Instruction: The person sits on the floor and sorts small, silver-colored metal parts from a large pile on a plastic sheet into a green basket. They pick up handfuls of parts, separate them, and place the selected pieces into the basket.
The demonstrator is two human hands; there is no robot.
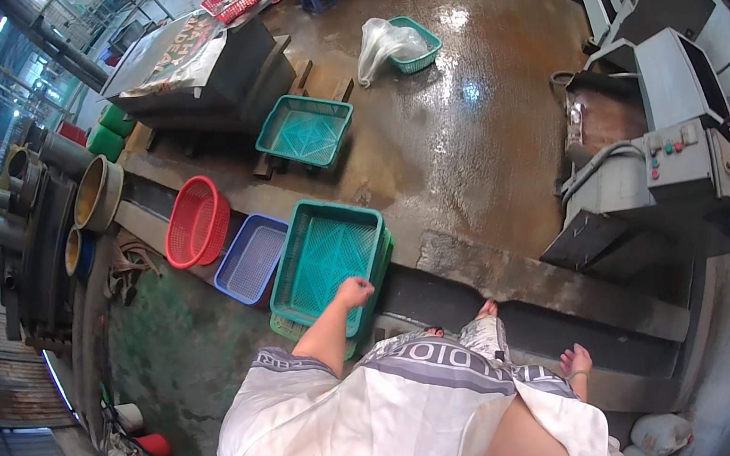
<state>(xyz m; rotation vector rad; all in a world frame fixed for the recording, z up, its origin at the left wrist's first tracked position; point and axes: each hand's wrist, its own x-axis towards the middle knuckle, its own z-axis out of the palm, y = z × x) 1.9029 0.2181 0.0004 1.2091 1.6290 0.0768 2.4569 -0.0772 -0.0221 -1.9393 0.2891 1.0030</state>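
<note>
My left hand (356,292) is in front of the right side of a stack of green plastic baskets (327,255), its fingers curled in with nothing showing in them. Whether it touches the baskets I cannot tell. The top basket looks empty, with a meshed bottom. Out to the right, my right hand (576,361) hangs beside the dark channel, fingers apart and holding nothing. Left of the stack lie a blue basket (253,259) and a round red basket (196,222). Another green basket (305,130) sits farther off.
A low concrete ledge (542,262) and dark channel (583,337) cross before my feet. Grey machines (694,162) line the right wall. Wet floor (466,145) stretches ahead, with a teal basket (414,43) and plastic bag. A covered metal tank (197,73) stands ahead left; people sit beyond.
</note>
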